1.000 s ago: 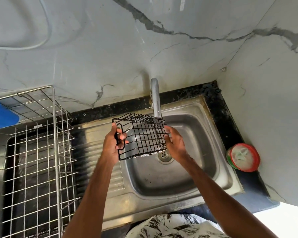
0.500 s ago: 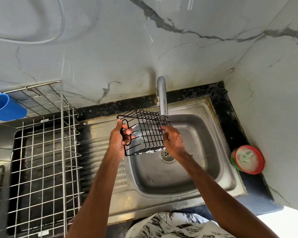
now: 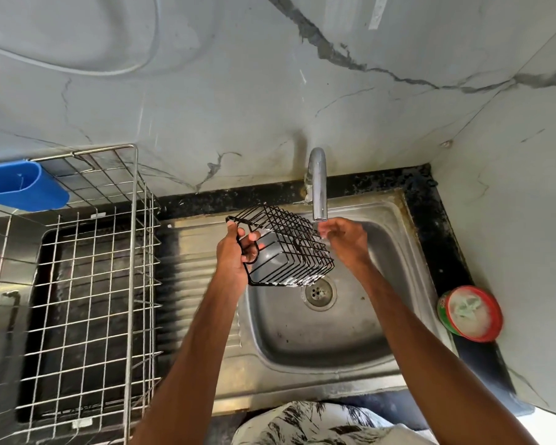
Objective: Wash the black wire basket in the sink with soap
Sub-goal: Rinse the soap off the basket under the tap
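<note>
Basket: I make out the black wire basket (image 3: 283, 248), a small box of thin grid, tipped on its side in mid-air.
Grip: the left hand (image 3: 235, 252) curls round the loop at its left end.
Place: above the left edge of the steel sink (image 3: 382, 316) basin, toward the back.
Suds: white foam along the basket's lower edge.
Soap: red-rimmed soap tub (image 3: 471, 313), pale paste inside, beside the sink's right edge.

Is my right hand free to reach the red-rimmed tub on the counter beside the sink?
Probably yes. The right hand, under the tap, seems to hold nothing; the left hand grips the black wire basket. Only the open sink lies between it and the red-rimmed tub.
</note>
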Demonstrator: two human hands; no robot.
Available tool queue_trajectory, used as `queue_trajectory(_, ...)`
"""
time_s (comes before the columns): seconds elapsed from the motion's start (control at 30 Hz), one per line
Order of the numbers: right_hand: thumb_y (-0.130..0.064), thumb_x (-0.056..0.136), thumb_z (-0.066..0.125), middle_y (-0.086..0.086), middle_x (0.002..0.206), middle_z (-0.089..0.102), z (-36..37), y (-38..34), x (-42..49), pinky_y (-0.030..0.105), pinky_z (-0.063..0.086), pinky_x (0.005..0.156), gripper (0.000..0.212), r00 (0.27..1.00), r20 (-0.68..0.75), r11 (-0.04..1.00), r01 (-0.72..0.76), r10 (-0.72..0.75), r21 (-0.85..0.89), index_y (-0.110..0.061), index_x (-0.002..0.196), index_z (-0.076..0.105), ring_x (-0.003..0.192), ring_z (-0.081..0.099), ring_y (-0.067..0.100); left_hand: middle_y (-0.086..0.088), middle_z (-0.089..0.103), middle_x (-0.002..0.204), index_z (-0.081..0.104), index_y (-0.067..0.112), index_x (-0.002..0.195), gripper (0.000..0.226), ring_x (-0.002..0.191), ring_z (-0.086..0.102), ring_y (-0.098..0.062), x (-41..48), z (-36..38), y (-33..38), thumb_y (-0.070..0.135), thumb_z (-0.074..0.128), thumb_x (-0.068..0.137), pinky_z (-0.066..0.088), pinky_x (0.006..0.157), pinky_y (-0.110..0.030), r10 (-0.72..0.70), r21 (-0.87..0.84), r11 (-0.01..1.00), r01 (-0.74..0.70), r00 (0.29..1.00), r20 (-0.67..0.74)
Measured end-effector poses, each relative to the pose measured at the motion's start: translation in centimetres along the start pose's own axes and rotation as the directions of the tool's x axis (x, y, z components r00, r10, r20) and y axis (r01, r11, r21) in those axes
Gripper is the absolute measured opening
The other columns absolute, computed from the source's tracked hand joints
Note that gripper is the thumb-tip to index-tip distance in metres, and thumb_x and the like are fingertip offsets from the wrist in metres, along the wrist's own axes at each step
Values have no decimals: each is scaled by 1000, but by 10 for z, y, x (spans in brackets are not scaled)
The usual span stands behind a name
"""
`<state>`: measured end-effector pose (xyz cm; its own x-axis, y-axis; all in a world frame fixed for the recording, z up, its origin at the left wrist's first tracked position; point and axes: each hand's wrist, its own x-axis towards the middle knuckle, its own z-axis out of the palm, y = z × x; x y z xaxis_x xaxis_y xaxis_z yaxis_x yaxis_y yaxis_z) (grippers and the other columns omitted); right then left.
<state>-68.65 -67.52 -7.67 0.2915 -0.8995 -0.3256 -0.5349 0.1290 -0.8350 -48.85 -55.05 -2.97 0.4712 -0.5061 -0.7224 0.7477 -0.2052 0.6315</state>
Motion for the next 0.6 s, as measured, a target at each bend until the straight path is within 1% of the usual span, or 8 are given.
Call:
queue_trajectory(0.1, 7, 96, 58, 3, 99, 76, 0, -14, 5, 25, 61, 78, 29, 991, 85, 980, -116, 104, 159, -20, 94, 69, 90, 75, 13, 1, 56, 52, 44, 22, 77, 39, 36, 43, -9, 1, 6, 3, 39, 41, 112, 28, 30, -13, -7, -19, 1000, 7, 1000, -10)
queue_trajectory(0.17, 9, 96, 56, 11, 103, 75, -1, -23, 9, 23, 61, 78, 23, 980, 149, 956, -166, 132, 242, -8, 104, 69, 89, 76, 15, 2, 56, 51, 43, 23, 76, 40, 34, 44, -8, 2, 10, 4, 39, 40, 112, 26, 29, -13, -20, -35, 999, 20, 1000, -13)
queue_trajectory(0.23, 9, 95, 58, 14, 105, 75, -2, -32, 10, 23, 61, 78, 22, 967, 210, 944, -199, 145, 264, 4, 115, 66, 90, 76, 17, 1, 56, 51, 43, 23, 75, 41, 38, 53, -9, 1, 13, 5, 38, 39, 113, 24, 28, -13, -32, -29, 999, 32, 999, -9)
queue_trajectory(0.33, 9, 93, 62, 16, 106, 75, -8, -44, 5, 29, 61, 84, 27, 965, 232, 953, -177, 119, 245, 5, 119, 67, 92, 76, 19, 2, 56, 51, 43, 23, 74, 42, 34, 52, -8, -3, 17, 4, 38, 39, 113, 29, 30, -13, -48, -30, 998, 48, 999, -5)
queue_trajectory(0.4, 10, 92, 62, 15, 103, 76, -15, -51, 0, 29, 61, 84, 25, 961, 263, 957, -149, 81, 249, 5, 115, 69, 92, 76, 20, 1, 55, 51, 42, 23, 74, 42, 36, 55, -8, -3, 18, 4, 39, 38, 113, 25, 28, -13, -50, -30, 998, 50, 999, -6)
queue_trajectory(0.47, 11, 93, 59, 16, 103, 76, -23, -53, -5, 30, 61, 86, 23, 929, 364, 969, -141, 59, 201, 7, 113, 69, 94, 76, 22, 1, 56, 52, 42, 23, 74, 42, 41, 60, -10, -2, 17, 2, 39, 37, 113, 23, 27, -14, -53, -31, 998, 52, 999, -13)
queue_trajectory(0.53, 12, 95, 57, 18, 102, 75, -30, -54, -10, 30, 61, 86, 22, 894, 444, 994, -90, 54, 61, 7, 112, 70, 94, 76, 22, 1, 57, 52, 43, 23, 74, 42, 44, 63, -11, -1, 17, 1, 38, 38, 113, 23, 28, -14, -62, -40, 997, 62, 998, -19)
queue_trajectory(0.6, 11, 95, 56, 16, 100, 76, -33, -54, -15, 29, 61, 84, 23, 917, 398, 996, 2, 36, -94, 3, 110, 72, 91, 76, 20, 1, 58, 53, 44, 22, 74, 43, 47, 66, -12, 1, 16, -1, 38, 38, 113, 24, 27, -15, -73, -64, 995, 70, 997, -31)
